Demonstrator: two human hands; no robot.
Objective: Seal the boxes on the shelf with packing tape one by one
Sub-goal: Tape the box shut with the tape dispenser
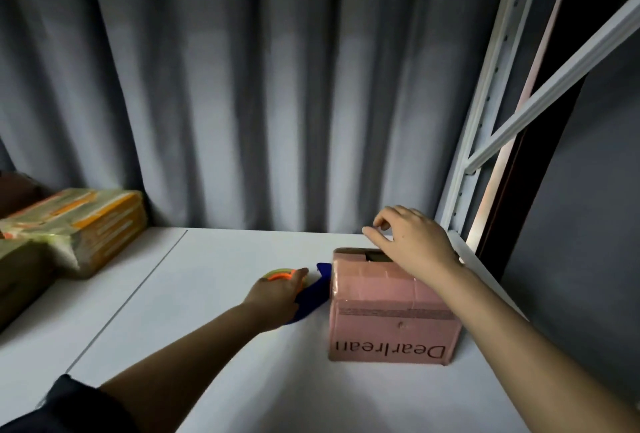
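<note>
Pink rectangular cardboard box point(391, 308) on smooth white shelf point(214, 328), right hand point(408, 242) above its gap, fingers loosely curled, left hand point(277, 294) gripping blue plastic tape dispenser point(313, 297), roll half hidden

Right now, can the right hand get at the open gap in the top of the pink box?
Probably yes. The right hand hovers over the far end of the pink box, right at the gap, with nothing between them. The left hand is off to the side on the tape dispenser.
</note>
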